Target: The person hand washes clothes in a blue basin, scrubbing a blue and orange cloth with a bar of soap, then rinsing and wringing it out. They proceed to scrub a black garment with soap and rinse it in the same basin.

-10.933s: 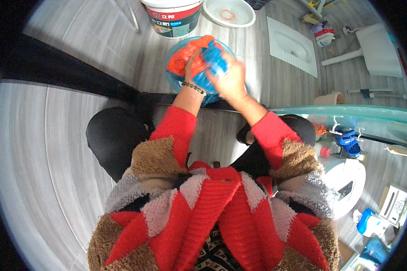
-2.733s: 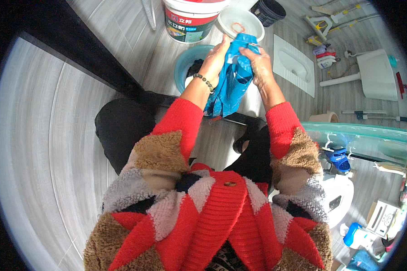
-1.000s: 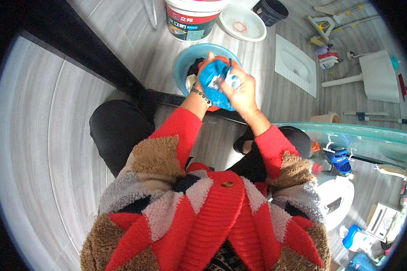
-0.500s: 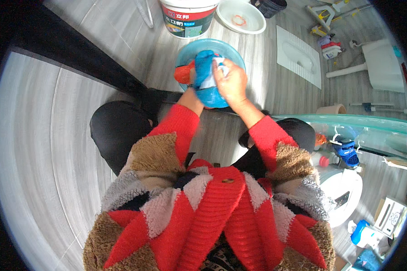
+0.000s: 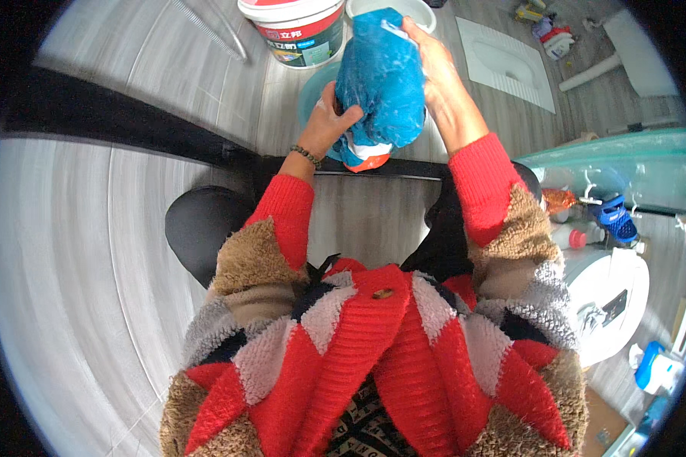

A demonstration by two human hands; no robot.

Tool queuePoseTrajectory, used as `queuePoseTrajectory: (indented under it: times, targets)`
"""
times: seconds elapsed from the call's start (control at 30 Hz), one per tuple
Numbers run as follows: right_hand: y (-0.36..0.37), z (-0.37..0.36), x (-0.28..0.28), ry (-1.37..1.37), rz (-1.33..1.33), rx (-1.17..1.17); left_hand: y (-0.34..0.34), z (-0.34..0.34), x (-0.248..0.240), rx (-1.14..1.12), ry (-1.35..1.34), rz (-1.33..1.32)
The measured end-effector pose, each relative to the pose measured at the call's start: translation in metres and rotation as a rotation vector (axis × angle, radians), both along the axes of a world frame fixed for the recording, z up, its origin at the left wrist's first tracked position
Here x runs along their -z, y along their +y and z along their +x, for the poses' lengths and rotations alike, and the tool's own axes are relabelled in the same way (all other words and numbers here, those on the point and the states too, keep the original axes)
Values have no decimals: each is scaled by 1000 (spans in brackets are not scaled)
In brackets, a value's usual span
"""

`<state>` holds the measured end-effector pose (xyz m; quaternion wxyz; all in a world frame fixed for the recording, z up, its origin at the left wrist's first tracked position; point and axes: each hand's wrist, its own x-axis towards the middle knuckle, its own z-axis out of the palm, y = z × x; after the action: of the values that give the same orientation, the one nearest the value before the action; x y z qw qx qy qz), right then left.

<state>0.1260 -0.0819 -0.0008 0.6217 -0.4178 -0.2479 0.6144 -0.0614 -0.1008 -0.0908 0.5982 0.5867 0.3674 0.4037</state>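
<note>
A wet blue garment (image 5: 383, 84) with white and orange parts is stretched out above a light-blue basin (image 5: 310, 97), soapy foam showing on its cloth. My left hand (image 5: 329, 123) grips its left side, thumb across the fabric and a beaded bracelet on the wrist. Its upper right edge is held by my right hand (image 5: 434, 65), whose fingers are partly hidden behind the cloth. Most of the basin is covered by the garment, so its contents are hidden.
Beyond the basin stand a large paint bucket (image 5: 297, 34) and a white basin (image 5: 411, 14). A squat toilet (image 5: 507, 65) is set in the floor at right. Nearer on the right are a glass panel (image 5: 625, 156), a blue slipper (image 5: 616, 219) and a round white appliance (image 5: 613, 305).
The bunched garment has been lifted and spread out, rising away from me over the basin. My hands have moved apart, the right one farther up and to the right.
</note>
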Motion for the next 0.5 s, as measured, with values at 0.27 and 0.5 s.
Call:
queuePoseTrajectory:
  times: [0.27, 0.5]
  targets:
    - [-12, -4, 37, -301, -160, -67, -6, 8, 8, -174, -403, -638]
    - [-23, 30, 80, -1085, -87, -245, 13, -6, 5, -201, -818, -719]
